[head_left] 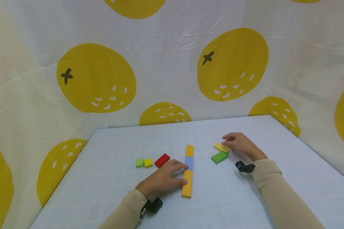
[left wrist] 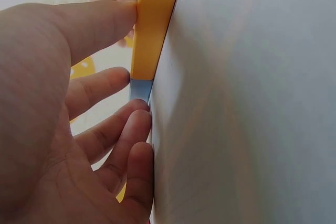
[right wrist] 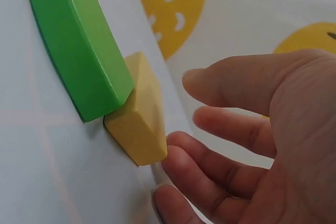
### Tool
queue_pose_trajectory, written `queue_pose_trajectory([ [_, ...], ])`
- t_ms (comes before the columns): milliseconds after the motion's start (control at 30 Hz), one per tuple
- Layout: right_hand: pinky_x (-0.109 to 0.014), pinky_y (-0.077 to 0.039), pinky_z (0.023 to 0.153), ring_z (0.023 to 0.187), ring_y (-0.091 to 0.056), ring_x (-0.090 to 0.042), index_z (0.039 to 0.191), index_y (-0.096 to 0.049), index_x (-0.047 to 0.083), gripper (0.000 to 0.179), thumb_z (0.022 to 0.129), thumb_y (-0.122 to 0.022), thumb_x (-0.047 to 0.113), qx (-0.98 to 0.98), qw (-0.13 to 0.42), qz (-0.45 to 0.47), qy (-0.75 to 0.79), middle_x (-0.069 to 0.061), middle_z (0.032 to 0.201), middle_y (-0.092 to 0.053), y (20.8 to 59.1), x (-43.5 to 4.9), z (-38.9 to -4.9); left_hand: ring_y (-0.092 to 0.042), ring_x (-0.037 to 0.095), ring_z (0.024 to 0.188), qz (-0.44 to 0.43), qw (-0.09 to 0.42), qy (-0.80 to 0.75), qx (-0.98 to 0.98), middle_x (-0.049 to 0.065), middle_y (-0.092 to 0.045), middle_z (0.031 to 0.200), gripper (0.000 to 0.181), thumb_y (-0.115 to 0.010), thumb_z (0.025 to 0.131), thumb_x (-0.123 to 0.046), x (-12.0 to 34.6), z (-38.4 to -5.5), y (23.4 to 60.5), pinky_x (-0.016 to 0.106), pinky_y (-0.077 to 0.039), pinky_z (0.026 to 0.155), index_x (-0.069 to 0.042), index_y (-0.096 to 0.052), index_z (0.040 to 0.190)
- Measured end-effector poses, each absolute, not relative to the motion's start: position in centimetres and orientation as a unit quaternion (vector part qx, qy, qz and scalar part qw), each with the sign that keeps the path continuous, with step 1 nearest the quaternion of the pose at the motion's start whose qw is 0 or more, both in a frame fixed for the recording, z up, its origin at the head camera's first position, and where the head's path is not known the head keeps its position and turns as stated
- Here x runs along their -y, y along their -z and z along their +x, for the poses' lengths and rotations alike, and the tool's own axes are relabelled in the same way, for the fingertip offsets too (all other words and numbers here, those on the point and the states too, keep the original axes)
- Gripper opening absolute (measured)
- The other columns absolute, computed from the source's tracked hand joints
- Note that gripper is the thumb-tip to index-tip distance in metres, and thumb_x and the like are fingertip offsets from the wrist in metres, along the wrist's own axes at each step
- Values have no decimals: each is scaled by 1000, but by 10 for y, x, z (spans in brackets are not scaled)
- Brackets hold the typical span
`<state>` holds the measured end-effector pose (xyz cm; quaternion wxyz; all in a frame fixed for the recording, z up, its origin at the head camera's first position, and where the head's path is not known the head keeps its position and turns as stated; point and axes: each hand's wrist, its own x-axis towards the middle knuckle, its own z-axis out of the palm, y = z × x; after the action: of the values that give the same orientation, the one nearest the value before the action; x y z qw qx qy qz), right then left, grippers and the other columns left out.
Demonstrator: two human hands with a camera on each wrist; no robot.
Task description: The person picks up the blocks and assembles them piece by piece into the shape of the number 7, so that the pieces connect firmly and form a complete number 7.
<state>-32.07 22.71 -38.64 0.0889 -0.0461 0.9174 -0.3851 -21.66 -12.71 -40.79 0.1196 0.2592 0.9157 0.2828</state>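
A straight row of blocks lies on the table: a long orange block [head_left: 187,185] nearest, a blue block [head_left: 189,163] in the middle and a shorter orange block [head_left: 189,150] at the far end. My left hand [head_left: 164,178] rests against the row's left side. In the left wrist view, its thumb touches the long orange block [left wrist: 153,30] and other fingertips meet the blue block [left wrist: 139,90]. My right hand [head_left: 242,146] hovers beside a pale yellow block [head_left: 221,147], its fingers loosely bent. The right wrist view shows fingertips at that block's end, gripping nothing; a green block [right wrist: 84,45] leans against it.
Left of the row lie a red block [head_left: 162,160], a yellow cube [head_left: 148,163] and a light green cube [head_left: 139,163]. The white table [head_left: 109,197] ends at a curtain [head_left: 166,73] printed with yellow fruit, which hangs behind it and along both sides.
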Motion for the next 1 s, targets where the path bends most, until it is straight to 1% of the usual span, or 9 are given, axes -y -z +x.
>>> queue_pose_trajectory([
  [133, -42, -52, 91, 105, -58, -28, 132, -62, 4, 47, 95, -67, 34, -919, 101, -41, 378, -18, 127, -62, 390, -226, -321, -47, 13, 126, 257, 123, -284, -915, -9, -50, 138, 54, -69, 91, -52, 126, -216, 406, 42, -46, 104, -33, -57, 141],
  [400, -53, -45, 100, 112, -54, -34, 127, -66, 4, 47, 94, -68, 38, -928, 96, -49, 356, -18, 127, -62, 391, -220, -318, -47, 13, 125, 258, 120, -280, -917, -9, -51, 137, 54, -69, 91, -52, 127, -215, 406, 42, -46, 104, -34, -57, 141],
  [633, -52, -46, 98, 111, -55, -33, 123, -68, 0, 44, 93, -71, 33, -932, 93, -42, 347, -18, 123, -64, 395, -217, -318, -46, 13, 126, 255, 118, -287, -916, -9, -50, 138, 55, -69, 90, -54, 127, -217, 409, 43, -45, 104, -35, -57, 141],
  [733, -54, -46, 98, 111, -55, -34, 122, -69, 0, 42, 93, -70, 30, -934, 92, -42, 343, -19, 122, -64, 396, -216, -318, -46, 13, 127, 253, 119, -288, -916, -10, -50, 138, 55, -69, 90, -54, 127, -216, 409, 43, -45, 105, -35, -57, 141],
  [900, -53, -46, 97, 108, -55, -33, 119, -69, 0, 38, 93, -70, 27, -936, 81, -51, 337, -16, 117, -66, 396, -214, -316, -46, 13, 126, 250, 120, -286, -917, -9, -50, 138, 55, -69, 90, -53, 126, -215, 408, 43, -45, 105, -35, -58, 140],
  [1000, -50, -47, 95, 105, -56, -31, 117, -70, 1, 35, 93, -70, 27, -938, 73, -58, 333, -14, 115, -67, 395, -214, -316, -45, 13, 126, 248, 122, -287, -917, -9, -50, 138, 55, -70, 90, -53, 126, -215, 407, 43, -45, 104, -35, -58, 140],
])
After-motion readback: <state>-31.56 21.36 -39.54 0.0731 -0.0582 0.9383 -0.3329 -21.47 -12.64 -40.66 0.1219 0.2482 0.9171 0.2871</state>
